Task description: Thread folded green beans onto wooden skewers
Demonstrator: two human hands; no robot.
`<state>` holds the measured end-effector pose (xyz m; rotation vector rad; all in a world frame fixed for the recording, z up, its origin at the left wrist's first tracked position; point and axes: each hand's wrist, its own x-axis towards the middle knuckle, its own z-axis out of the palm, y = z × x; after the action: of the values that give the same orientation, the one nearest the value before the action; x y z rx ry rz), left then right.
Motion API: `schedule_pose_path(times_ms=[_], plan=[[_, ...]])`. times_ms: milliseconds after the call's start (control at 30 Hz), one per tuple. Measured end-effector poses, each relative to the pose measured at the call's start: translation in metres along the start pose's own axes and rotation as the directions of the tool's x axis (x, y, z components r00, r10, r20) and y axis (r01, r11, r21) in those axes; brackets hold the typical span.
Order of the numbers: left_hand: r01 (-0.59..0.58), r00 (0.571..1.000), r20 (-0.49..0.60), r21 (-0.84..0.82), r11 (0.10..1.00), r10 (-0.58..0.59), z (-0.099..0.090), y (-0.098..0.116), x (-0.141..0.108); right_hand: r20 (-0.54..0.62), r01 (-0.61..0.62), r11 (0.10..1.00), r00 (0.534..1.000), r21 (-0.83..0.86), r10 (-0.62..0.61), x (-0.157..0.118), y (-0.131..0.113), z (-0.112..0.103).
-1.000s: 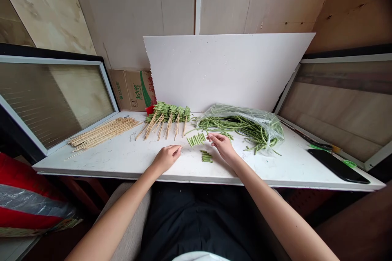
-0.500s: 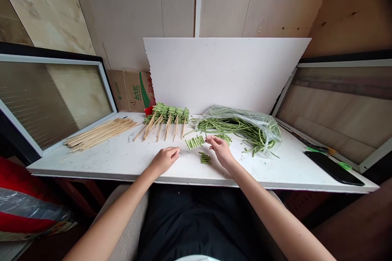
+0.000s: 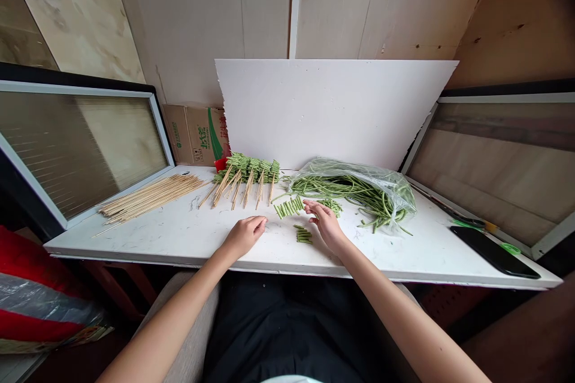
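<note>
Left of the bean skewer [image 3: 290, 207], I have my left hand [image 3: 246, 234] apparently pinching its bare end, the long axis running rightward and slightly away. My right hand [image 3: 323, 220], nearer the loaded stretch, has its grip parted at the right end; the plastic bag [image 3: 354, 169] lies beyond.

Rear: pale panelled wall [image 3: 188, 18], vertical seams visible; white board [image 3: 332, 108] stands before it; framed panes [image 3: 123, 143] flank white tabletop [image 3: 404, 254].

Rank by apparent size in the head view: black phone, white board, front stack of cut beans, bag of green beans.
Largest to smallest:
White board
Bag of green beans
Black phone
Front stack of cut beans
</note>
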<state>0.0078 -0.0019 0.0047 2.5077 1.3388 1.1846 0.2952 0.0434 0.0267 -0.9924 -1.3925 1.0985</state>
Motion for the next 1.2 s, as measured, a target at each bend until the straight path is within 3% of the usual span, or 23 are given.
schedule_pose_path(times_ms=[167, 300, 433, 667, 900, 1000, 1200], plan=[[0.023, 1.0, 0.003, 0.032, 0.999, -0.023, 0.001, -0.003, -0.001, 0.051, 0.055, 0.973, 0.998, -0.226, -0.044, 0.006, -0.002, -0.013], [0.023, 1.0, -0.002, 0.03, 0.999, -0.023, 0.001, -0.003, -0.001, 0.221, 0.242, 0.851, 0.963, -0.466, -0.153, 0.004, -0.004, -0.017], [0.018, 1.0, 0.001, 0.045, 0.999, -0.018, 0.0, -0.003, -0.001, 0.308, 0.372, 0.74, 0.923, -0.56, -0.231, 0.0, -0.006, -0.015], [0.02, 1.0, -0.006, 0.059, 0.998, -0.02, 0.0, 0.0, 0.0, 0.362, 0.424, 0.684, 0.9, -0.593, -0.244, -0.001, -0.004, -0.01], [0.026, 1.0, -0.003, 0.073, 0.997, -0.026, 0.0, -0.001, 0.0, 0.348, 0.389, 0.652, 0.916, -0.651, -0.199, -0.003, -0.004, -0.009], [0.026, 1.0, -0.003, 0.075, 0.997, -0.026, 0.0, -0.002, -0.001, 0.334, 0.367, 0.664, 0.925, -0.652, -0.183, -0.002, -0.006, -0.013], [0.026, 1.0, -0.007, 0.076, 0.997, -0.026, 0.0, -0.002, -0.001, 0.447, 0.376, 0.739, 0.887, -0.559, -0.114, 0.003, -0.022, -0.029]])
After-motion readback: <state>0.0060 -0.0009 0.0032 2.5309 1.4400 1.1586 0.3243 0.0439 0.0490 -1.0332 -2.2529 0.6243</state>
